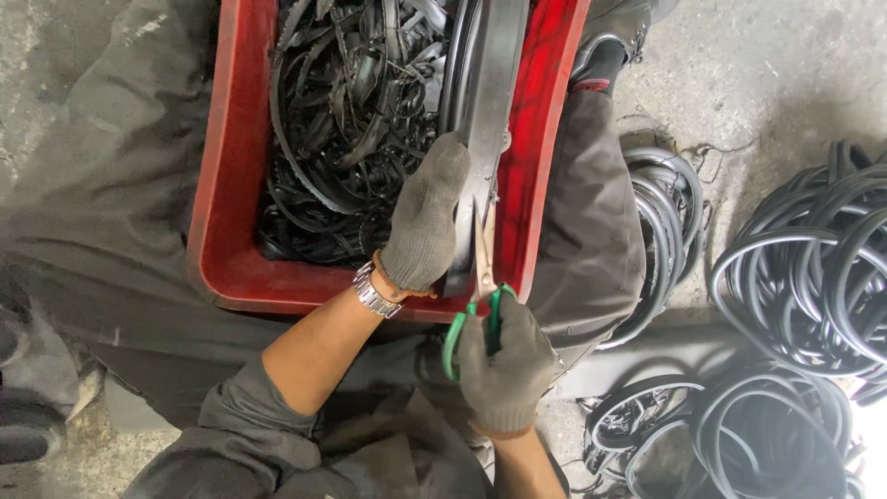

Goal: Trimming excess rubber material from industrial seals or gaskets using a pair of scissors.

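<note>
My left hand, in a grey knit glove with a metal watch at the wrist, grips a wide black rubber band that runs up over the red plastic crate. My right hand, also gloved, holds green-handled scissors whose blades point up along the band's edge, right beside my left hand. The crate rests on my lap and is filled with thin black rubber trimmings.
Coils of black rubber rings lie on the concrete floor at the right, with more rings near my right knee and another stack beside my leg. A dark shoe shows at the top.
</note>
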